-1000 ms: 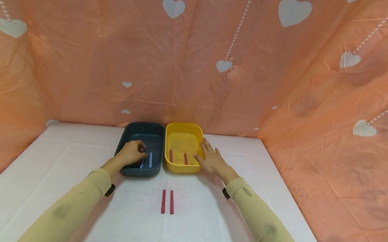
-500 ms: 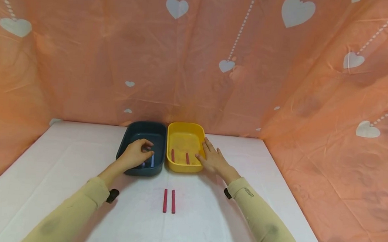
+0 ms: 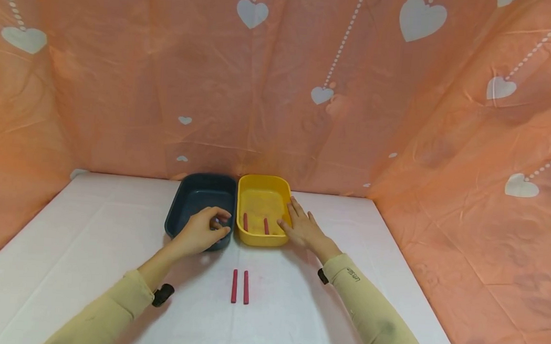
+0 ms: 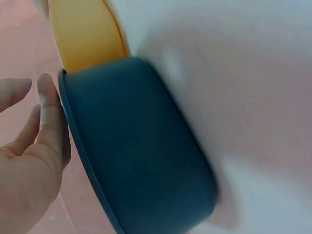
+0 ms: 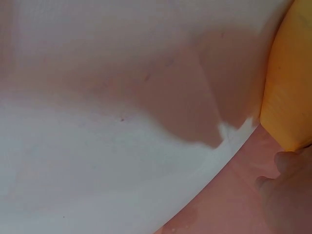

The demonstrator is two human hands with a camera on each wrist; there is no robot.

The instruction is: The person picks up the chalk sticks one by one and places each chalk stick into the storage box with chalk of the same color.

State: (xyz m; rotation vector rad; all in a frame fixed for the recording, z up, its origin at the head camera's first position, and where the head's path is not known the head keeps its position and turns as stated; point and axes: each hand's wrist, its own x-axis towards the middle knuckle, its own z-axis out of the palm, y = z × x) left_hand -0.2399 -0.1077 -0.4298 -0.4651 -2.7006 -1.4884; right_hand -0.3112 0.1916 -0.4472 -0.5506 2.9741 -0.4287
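My left hand [image 3: 204, 232] hovers over the near edge of the dark blue tray [image 3: 193, 201], fingers loosely curled; I cannot tell whether it holds anything. My right hand [image 3: 302, 227] rests flat against the yellow tray [image 3: 259, 197]. Two red sticks [image 3: 240, 286] lie between and nearer than both hands, long axes pointing away from me, closer to my left.

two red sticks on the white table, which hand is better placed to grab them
Probably left: the left hand hovers free at the dark blue plastic tray's near edge, nearer the two red sticks; the right hand rests against the yellow plastic tray.
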